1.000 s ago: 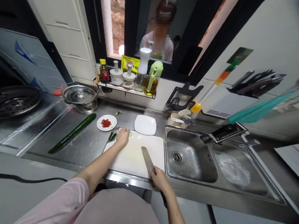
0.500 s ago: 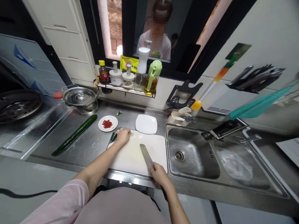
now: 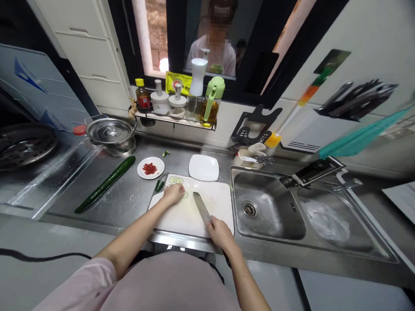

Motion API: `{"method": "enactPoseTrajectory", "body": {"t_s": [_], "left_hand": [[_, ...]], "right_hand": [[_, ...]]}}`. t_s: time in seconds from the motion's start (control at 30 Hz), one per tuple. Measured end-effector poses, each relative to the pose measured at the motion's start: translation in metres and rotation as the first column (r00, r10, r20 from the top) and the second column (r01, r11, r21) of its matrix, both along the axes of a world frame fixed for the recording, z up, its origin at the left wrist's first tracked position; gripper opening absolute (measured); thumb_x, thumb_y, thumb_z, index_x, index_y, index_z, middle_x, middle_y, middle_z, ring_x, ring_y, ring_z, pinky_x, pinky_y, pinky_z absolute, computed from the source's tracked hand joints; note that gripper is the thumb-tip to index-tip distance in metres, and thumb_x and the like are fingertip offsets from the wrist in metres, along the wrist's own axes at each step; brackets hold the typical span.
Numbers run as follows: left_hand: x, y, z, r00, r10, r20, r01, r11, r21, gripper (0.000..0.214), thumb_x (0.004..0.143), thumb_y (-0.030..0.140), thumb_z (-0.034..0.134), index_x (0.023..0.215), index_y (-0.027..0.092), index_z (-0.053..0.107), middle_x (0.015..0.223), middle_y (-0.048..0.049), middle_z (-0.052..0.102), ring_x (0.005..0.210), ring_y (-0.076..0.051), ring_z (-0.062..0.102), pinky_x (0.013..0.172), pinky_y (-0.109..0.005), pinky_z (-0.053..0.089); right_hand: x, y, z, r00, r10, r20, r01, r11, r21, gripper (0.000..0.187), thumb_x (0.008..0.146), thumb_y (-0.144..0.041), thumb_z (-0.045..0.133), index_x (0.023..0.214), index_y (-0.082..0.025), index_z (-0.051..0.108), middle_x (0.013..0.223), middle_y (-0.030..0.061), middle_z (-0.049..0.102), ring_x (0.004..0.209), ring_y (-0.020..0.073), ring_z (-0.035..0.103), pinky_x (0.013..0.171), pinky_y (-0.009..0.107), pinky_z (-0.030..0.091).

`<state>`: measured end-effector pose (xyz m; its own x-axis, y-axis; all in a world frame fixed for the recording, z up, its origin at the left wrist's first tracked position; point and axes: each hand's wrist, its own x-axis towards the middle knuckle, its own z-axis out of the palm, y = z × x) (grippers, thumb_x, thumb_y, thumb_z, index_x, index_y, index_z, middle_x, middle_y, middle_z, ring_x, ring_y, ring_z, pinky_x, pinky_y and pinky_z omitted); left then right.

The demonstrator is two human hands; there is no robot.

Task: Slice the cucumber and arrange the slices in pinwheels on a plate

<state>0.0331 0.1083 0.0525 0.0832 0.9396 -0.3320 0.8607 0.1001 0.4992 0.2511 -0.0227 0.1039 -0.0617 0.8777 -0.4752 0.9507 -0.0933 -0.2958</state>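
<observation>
My right hand (image 3: pixel 219 232) grips a kitchen knife by its handle, its blade (image 3: pixel 201 207) lying low over the white cutting board (image 3: pixel 192 220) and pointing away from me. On the board's left part, my left hand (image 3: pixel 173 194) is closed, fingers curled down. A thin cucumber slice (image 3: pixel 185 195) shows at its fingertips; the fingers partly hide what they hold. Just beyond that hand, several overlapping cucumber slices (image 3: pixel 176 180) lie near the board's far edge. A dark green cucumber piece (image 3: pixel 159 186) rests at the board's left corner.
A whole cucumber (image 3: pixel 105 184) lies left of a small plate (image 3: pixel 140 172) of chopped red pieces. Behind the board sits a white square plate (image 3: pixel 203 167). The sink (image 3: pixel 265 220) adjoins on the right; a lidded pot (image 3: pixel 112 138) stands back left, below a condiment shelf (image 3: pixel 174 118).
My left hand has moved slightly toward me and right with the slice at its fingertips, uncovering the slices at the far edge. The knife stays in nearly the same place.
</observation>
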Motion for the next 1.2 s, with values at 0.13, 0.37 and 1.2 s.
{"method": "enactPoseTrajectory", "body": {"t_s": [0.13, 0.37, 1.2], "left_hand": [[-0.004, 0.000, 0.000, 0.993, -0.029, -0.117, 0.036, 0.998, 0.058, 0.023, 0.079, 0.017, 0.049, 0.094, 0.023, 0.066, 0.102, -0.0069, 0.072, 0.104, -0.025, 0.059, 0.091, -0.040, 0.030], [-0.002, 0.002, -0.005, 0.985, -0.066, -0.159, 0.076, 0.995, 0.059, 0.021, 0.079, 0.018, 0.050, 0.092, 0.022, 0.066, 0.109, -0.0085, 0.068, 0.108, -0.027, 0.054, 0.090, -0.042, 0.027], [-0.004, 0.010, -0.009, 0.990, -0.036, -0.136, 0.038, 0.999, 0.013, 0.015, 0.077, 0.025, 0.058, 0.090, 0.026, 0.065, 0.101, -0.0037, 0.070, 0.109, -0.027, 0.052, 0.091, -0.041, 0.028]], "right_hand": [[-0.010, 0.002, 0.003, 0.996, 0.069, 0.053, -0.068, 0.998, -0.017, 0.028, 0.094, -0.030, 0.036, 0.108, -0.018, 0.056, 0.102, 0.0114, 0.068, 0.093, 0.0203, 0.063, 0.070, 0.027, 0.034], [-0.018, 0.008, 0.002, 0.989, 0.118, 0.086, -0.115, 0.993, -0.034, 0.029, 0.093, -0.024, 0.035, 0.108, -0.018, 0.058, 0.103, 0.0123, 0.068, 0.096, 0.0215, 0.063, 0.074, 0.028, 0.038], [-0.051, 0.018, 0.000, 0.990, 0.096, 0.104, -0.082, 0.988, -0.134, 0.034, 0.086, -0.009, 0.039, 0.115, -0.013, 0.056, 0.108, 0.0198, 0.066, 0.104, 0.0265, 0.063, 0.078, 0.033, 0.045]]}}
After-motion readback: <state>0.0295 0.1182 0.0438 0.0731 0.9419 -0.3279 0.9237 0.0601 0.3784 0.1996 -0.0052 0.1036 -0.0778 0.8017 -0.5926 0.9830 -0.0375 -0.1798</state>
